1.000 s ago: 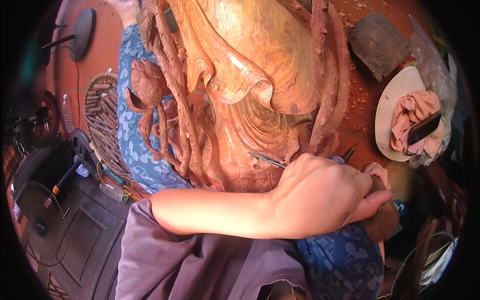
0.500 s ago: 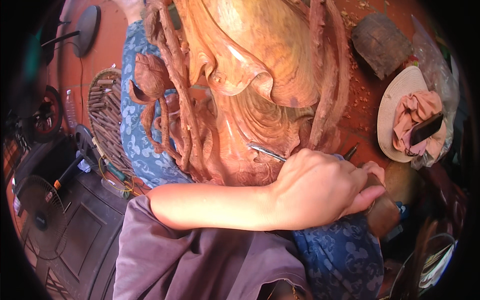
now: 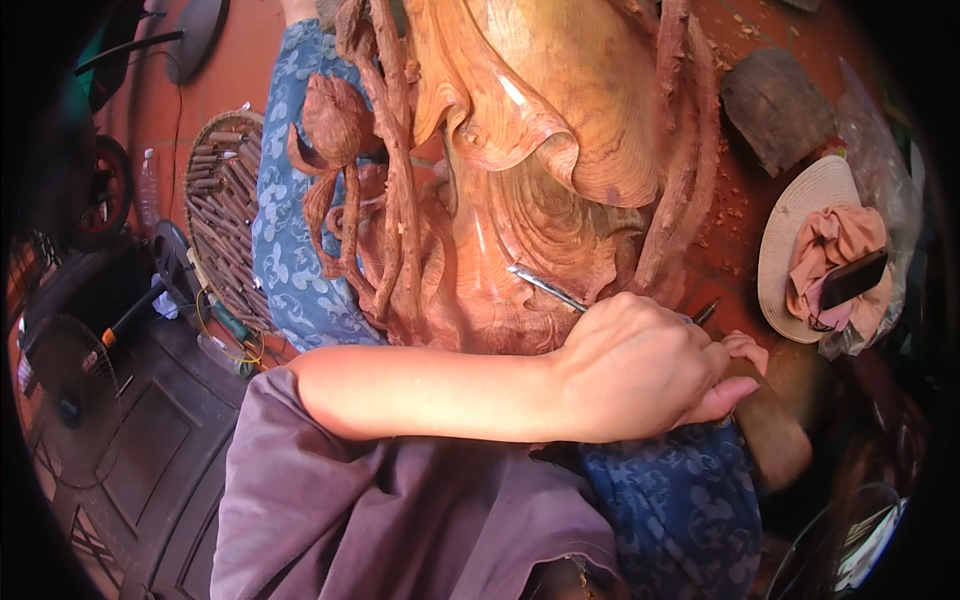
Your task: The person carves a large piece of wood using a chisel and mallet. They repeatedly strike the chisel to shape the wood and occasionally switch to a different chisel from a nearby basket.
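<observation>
My left hand (image 3: 635, 365) is closed around a chisel, its forearm reaching across from the left. The chisel's thin metal blade (image 3: 545, 286) sticks out up and left, its tip at the lower part of a large wood carving (image 3: 540, 240). Flowing polished folds, twisted stems and a bud (image 3: 335, 120) make up this carving. Just right of the hand is a smeared brown wooden piece (image 3: 778, 440); its kind I cannot make out. The chisel's handle is mostly hidden by the fingers. I cannot see my right hand.
At left stands a round basket (image 3: 190, 190) of many wooden-handled tools, near a fan (image 3: 70, 405) and a dark carved panel (image 3: 150, 460). At right are a wood block (image 3: 778, 110) and a straw hat (image 3: 785, 245) with cloth and a phone (image 3: 853, 278). Shavings litter the tiles.
The view has shifted, so the carving sits farther right and higher. The wooden piece beside my left hand has moved and smeared. My left hand keeps its grip on the chisel.
</observation>
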